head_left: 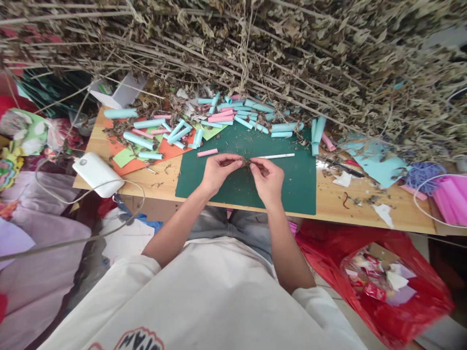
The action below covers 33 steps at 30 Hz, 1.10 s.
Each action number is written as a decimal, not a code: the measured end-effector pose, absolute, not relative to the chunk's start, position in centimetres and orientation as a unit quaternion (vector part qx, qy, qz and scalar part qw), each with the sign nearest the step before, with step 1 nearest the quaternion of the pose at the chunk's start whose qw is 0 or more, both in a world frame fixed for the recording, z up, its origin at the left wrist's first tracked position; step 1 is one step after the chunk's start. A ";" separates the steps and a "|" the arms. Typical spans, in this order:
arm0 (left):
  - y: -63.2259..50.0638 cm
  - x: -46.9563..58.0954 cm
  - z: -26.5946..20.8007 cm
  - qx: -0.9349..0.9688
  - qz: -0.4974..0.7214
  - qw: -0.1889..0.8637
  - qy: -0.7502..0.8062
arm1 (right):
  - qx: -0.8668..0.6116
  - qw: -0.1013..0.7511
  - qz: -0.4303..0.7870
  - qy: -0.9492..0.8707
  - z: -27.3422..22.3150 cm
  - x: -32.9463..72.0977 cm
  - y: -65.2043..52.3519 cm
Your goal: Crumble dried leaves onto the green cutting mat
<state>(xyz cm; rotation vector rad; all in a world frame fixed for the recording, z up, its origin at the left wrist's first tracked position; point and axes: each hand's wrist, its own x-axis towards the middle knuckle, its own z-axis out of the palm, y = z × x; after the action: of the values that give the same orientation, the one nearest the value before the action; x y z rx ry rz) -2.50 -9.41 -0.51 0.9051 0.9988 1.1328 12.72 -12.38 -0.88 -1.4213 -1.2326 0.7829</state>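
Observation:
My left hand (pixel 220 171) and my right hand (pixel 268 181) meet over the green cutting mat (pixel 295 194), fingertips nearly touching. Between their pinched fingers is a small brown bit of dried leaf (pixel 245 162), partly hidden by the fingers. Just behind my right hand lies a thin white stick (pixel 279 156). To the left of my left hand, a pink paper roll (pixel 207 152) rests by itself. Several blue paper rolls (pixel 287 127) and pink ones (pixel 221 118) are heaped along the mat's back edge. Brown crumbs are scattered over the mat.
A large pile of dried stalks (pixel 233 53) overhangs the back of the wooden table (pixel 365 214). A white power bank (pixel 98 174) with a cable lies on the left. At right are a black pen (pixel 345 168) and blue paper (pixel 381 163). Below hangs a red rubbish bag (pixel 328 253).

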 end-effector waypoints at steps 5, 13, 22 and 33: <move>-9.4 -2.1 -0.7 0.413 0.492 0.635 0.428 | -0.577 0.537 0.353 -0.505 -0.5 12.1 -12.7; -9.6 -1.7 -0.6 0.408 0.504 0.618 0.443 | -0.613 0.530 0.306 -0.500 -0.3 11.4 -12.6; -9.3 -2.2 -0.7 0.353 0.507 0.652 0.440 | -0.588 0.542 0.305 -0.517 -0.4 12.2 -12.6; -9.8 -1.9 -0.7 0.423 0.483 0.613 0.461 | -0.604 0.492 0.278 -0.563 -0.1 11.8 -12.6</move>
<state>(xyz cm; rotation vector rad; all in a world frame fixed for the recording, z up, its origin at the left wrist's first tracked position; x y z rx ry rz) -1.91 -9.78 -0.71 0.9751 1.0620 1.1141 11.81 -12.57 -0.06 -1.4652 -1.3658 0.6743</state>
